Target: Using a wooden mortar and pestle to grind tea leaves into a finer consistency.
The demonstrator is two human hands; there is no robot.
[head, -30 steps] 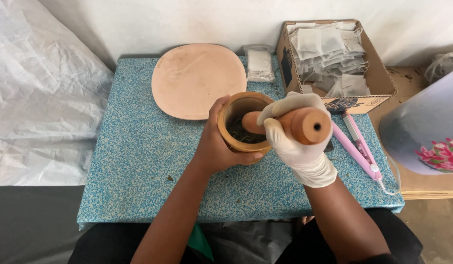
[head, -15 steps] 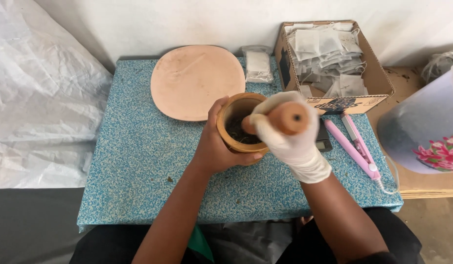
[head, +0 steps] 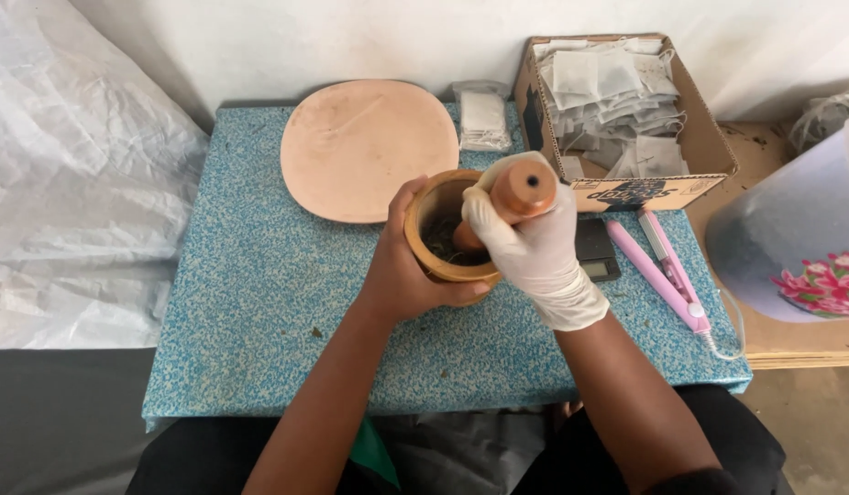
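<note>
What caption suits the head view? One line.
Left hand steadies a wooden mortar while the gloved right hand works the pestle.

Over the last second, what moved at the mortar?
The right hand swung the pestle upright; its top, which leaned right, now stands nearer the mortar. The left hand kept its grip on the mortar. Plate and box stayed put.

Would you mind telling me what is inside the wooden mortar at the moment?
Inside the wooden mortar lies dark, shredded leafy material, with the wooden pestle pushed into it by the gloved right hand. The pestle and glove cover the bowl's right side, so its bottom there cannot be seen.
</note>
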